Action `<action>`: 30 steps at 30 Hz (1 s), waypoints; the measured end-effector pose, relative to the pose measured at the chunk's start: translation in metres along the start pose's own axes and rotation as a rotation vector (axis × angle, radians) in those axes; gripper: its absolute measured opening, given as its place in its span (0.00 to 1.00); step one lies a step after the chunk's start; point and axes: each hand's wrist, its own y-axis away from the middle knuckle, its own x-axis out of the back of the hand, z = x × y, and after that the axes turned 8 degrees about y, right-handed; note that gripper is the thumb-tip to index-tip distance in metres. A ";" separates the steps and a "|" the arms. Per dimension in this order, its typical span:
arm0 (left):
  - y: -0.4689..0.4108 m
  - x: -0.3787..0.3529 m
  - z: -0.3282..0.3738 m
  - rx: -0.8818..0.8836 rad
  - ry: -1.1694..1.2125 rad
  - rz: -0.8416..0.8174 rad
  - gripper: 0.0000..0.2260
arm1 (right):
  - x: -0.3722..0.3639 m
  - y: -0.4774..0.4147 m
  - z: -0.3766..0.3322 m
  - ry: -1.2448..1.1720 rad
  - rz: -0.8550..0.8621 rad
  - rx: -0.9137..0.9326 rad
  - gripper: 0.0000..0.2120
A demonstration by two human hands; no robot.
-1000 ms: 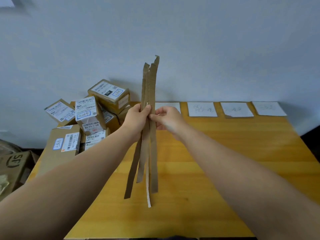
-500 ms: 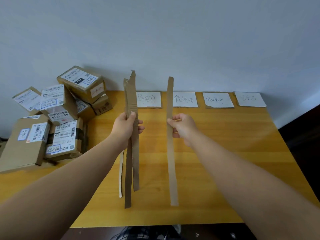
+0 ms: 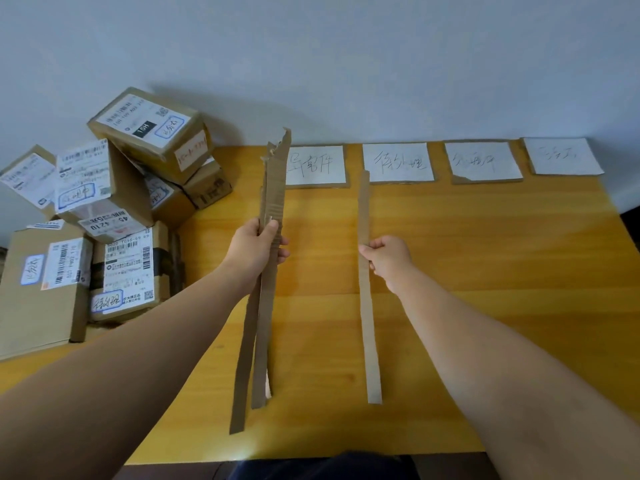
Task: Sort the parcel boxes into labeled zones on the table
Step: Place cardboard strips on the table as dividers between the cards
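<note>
While parcel boxes (image 3: 114, 202) crowd the table's (image 3: 485, 271) left edge, left hand (image 3: 258, 251) grips bundled cardboard strips (image 3: 266, 306); right hand (image 3: 388, 259) pinches single cardboard strip (image 3: 367, 323).

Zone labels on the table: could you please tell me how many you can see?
4, in a row along the table's far edge: first label behind the left hand's strips, second label, third label, fourth label nearest the right corner.

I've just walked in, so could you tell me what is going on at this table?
A person stands at a wooden table holding cardboard strips upright: a bundle of strips in the left hand, a single strip in the right hand. Four handwritten zone labels line the far edge. The parcel boxes sit piled at the left, none sorted yet.
</note>
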 end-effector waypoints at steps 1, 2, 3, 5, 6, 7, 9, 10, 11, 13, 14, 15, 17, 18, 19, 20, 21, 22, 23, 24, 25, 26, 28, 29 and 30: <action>-0.003 0.001 -0.001 0.006 -0.004 -0.003 0.08 | -0.003 -0.004 -0.001 0.013 -0.001 -0.009 0.08; -0.006 0.001 -0.001 0.015 -0.001 -0.008 0.09 | -0.005 -0.007 -0.002 0.025 -0.001 -0.017 0.08; -0.009 -0.001 -0.002 0.029 0.007 -0.019 0.10 | -0.006 -0.010 -0.002 0.036 0.001 -0.022 0.09; -0.015 -0.006 -0.002 0.073 0.043 -0.052 0.11 | -0.008 -0.016 -0.004 0.061 0.004 -0.027 0.10; -0.017 -0.009 -0.002 0.097 0.064 -0.072 0.11 | -0.009 -0.018 -0.004 0.071 0.005 -0.031 0.10; -0.019 -0.012 -0.001 0.118 0.077 -0.090 0.11 | -0.009 -0.021 -0.005 0.082 0.004 -0.037 0.09; -0.023 -0.017 -0.001 0.138 0.080 -0.117 0.11 | -0.009 -0.024 -0.007 0.103 0.003 -0.045 0.10; -0.024 -0.019 0.000 0.140 0.077 -0.122 0.11 | -0.009 -0.025 -0.008 0.111 0.004 -0.049 0.11; -0.026 -0.020 0.000 0.142 0.075 -0.120 0.10 | -0.009 -0.027 -0.009 0.113 0.007 -0.055 0.12; -0.029 -0.020 0.000 0.145 0.077 -0.115 0.09 | -0.010 -0.029 -0.009 0.120 0.017 -0.064 0.12; -0.030 -0.020 -0.001 0.147 0.076 -0.114 0.09 | -0.011 -0.030 -0.009 0.126 0.023 -0.069 0.12; -0.031 -0.019 -0.001 0.148 0.071 -0.112 0.08 | -0.011 -0.030 -0.009 0.130 0.031 -0.072 0.12; -0.033 -0.019 -0.003 0.151 0.063 -0.109 0.08 | -0.011 -0.032 -0.009 0.141 0.040 -0.077 0.11; -0.034 -0.018 -0.003 0.155 0.060 -0.107 0.09 | -0.012 -0.032 -0.009 0.151 0.041 -0.077 0.12; -0.035 -0.018 -0.004 0.159 0.057 -0.104 0.09 | -0.012 -0.033 -0.008 0.164 0.041 -0.073 0.12; -0.035 -0.018 -0.004 0.161 0.049 -0.101 0.10 | -0.012 -0.034 -0.008 0.179 0.043 -0.069 0.11; -0.035 -0.018 -0.005 0.162 0.042 -0.099 0.11 | -0.012 -0.034 -0.008 0.196 0.044 -0.066 0.10; -0.035 -0.018 -0.005 0.164 0.040 -0.099 0.11 | -0.012 -0.034 -0.008 0.217 0.045 -0.065 0.08; -0.035 -0.019 -0.005 0.165 0.042 -0.100 0.11 | -0.012 -0.034 -0.008 0.251 0.049 -0.061 0.07; -0.035 -0.019 -0.005 0.168 0.046 -0.102 0.11 | -0.011 -0.033 -0.009 0.289 0.055 -0.056 0.07; -0.035 -0.020 -0.004 0.171 0.050 -0.102 0.11 | -0.010 -0.032 -0.009 0.319 0.062 -0.052 0.08; -0.035 -0.021 -0.004 0.176 0.055 -0.102 0.10 | -0.010 -0.031 -0.010 0.336 0.067 -0.050 0.09; -0.034 -0.022 -0.002 0.184 0.071 -0.102 0.09 | -0.008 -0.029 -0.009 0.344 0.073 -0.049 0.10; -0.033 -0.023 -0.001 0.185 0.076 -0.101 0.09 | -0.007 -0.029 -0.009 0.345 0.076 -0.048 0.11; -0.032 -0.023 0.000 0.184 0.079 -0.098 0.09 | -0.006 -0.028 -0.009 0.350 0.079 -0.048 0.11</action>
